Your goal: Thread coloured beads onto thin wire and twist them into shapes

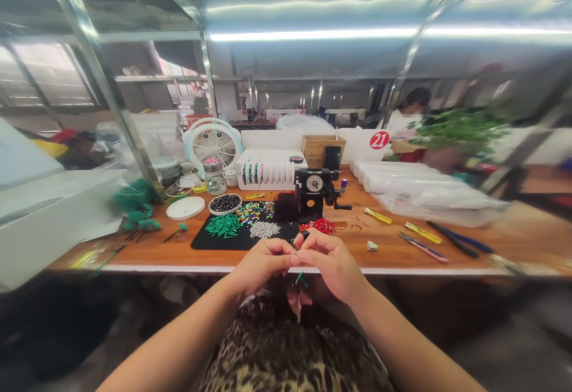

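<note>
My left hand point(263, 263) and my right hand point(329, 263) meet in front of the table edge, both with fingers pinched together. Between them they hold a small piece with a green bit point(299, 277) hanging below the fingers; a dark thin tool tip point(304, 235) shows above my right hand. Just beyond the hands lies a black mat point(203, 241) with heaps of green beads point(222, 226), mixed coloured beads point(254, 211), silver beads point(264, 229) and red pieces point(318, 226). A black hand-crank machine point(315, 191) stands behind the mat.
A white bowl of dark beads point(224, 204), a white lid point(185, 208), a small fan point(213, 143), a glass jar point(215, 177) and a cardboard box point(318, 148) sit at the back. Tweezers and yellow tools point(422, 233) lie right. Another person point(409, 119) sits beyond a plant point(456, 130).
</note>
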Demonstrator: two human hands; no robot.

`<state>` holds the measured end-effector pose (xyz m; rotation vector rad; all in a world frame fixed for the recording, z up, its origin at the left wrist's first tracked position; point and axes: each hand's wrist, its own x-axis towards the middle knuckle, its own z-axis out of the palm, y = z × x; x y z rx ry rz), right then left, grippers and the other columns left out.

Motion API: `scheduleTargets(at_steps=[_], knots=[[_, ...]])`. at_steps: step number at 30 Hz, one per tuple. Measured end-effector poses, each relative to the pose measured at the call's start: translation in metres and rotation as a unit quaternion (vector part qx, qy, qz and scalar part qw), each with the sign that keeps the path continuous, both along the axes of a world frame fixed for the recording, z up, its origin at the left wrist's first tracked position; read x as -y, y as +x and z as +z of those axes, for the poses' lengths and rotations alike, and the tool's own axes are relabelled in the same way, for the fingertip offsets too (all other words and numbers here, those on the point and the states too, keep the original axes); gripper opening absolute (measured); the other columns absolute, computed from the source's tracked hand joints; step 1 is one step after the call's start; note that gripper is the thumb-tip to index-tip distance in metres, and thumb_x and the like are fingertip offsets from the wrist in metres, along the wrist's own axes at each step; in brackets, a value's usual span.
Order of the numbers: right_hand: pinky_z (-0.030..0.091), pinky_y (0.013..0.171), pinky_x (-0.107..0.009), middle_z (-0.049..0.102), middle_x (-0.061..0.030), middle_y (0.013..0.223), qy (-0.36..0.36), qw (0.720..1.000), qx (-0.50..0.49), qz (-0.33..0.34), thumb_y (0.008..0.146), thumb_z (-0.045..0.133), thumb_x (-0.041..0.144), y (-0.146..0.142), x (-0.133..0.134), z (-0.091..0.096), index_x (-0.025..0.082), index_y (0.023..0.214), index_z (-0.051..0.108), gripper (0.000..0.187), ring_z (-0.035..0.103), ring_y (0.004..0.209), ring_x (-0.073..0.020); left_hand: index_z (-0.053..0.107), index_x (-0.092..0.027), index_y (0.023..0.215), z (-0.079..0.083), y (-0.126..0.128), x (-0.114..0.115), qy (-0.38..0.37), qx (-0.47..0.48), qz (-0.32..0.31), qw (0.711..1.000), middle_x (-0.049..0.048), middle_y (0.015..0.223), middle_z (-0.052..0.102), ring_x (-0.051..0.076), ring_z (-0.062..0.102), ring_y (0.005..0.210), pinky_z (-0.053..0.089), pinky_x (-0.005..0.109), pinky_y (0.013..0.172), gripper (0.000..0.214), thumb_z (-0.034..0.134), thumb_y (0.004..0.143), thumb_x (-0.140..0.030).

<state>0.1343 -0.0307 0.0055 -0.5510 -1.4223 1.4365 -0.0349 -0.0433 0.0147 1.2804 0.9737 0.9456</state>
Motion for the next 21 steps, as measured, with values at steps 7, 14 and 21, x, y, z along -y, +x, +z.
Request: scheduleTargets(at_steps=[7,14,21], knots=[[0.042,0.074,-0.027,0.058,-0.0004,0.082,-0.008,1.000,0.001,-0.004,0.069,0.070,0.020,-0.003,0.000,-0.001,0.017,0.061,0.060,0.013,0.054,0.082,-0.0151,0.062,-0.014,0.060,0.001,0.000,0.000,-0.037,0.007,0.012,0.999,-0.0036,0.048,0.050,0.008,0.039,0.048,0.022,0.022,0.049,0.021,0.076,0.061,-0.030],[0.040,0.066,-0.024,0.057,0.0013,0.075,-0.001,0.998,0.047,-0.046,0.072,0.064,0.021,-0.002,0.005,0.000,0.016,0.063,0.058,0.013,0.052,0.070,-0.0114,0.062,-0.014,0.062,0.004,0.000,0.004,0.019,-0.084,0.017,0.996,-0.0041,0.050,0.052,0.008,0.040,0.048,0.026,0.021,0.049,0.023,0.074,0.064,-0.033],[0.027,0.042,-0.019,0.045,0.0082,0.050,-0.038,0.986,0.153,-0.047,0.081,0.058,0.033,0.002,0.011,-0.012,0.019,0.072,0.051,0.018,0.037,0.040,-0.0060,0.063,-0.015,0.066,-0.001,0.001,0.009,0.015,-0.089,-0.024,0.996,-0.0008,0.057,0.061,0.011,0.050,0.049,0.033,0.022,0.048,0.021,0.071,0.068,-0.034]])
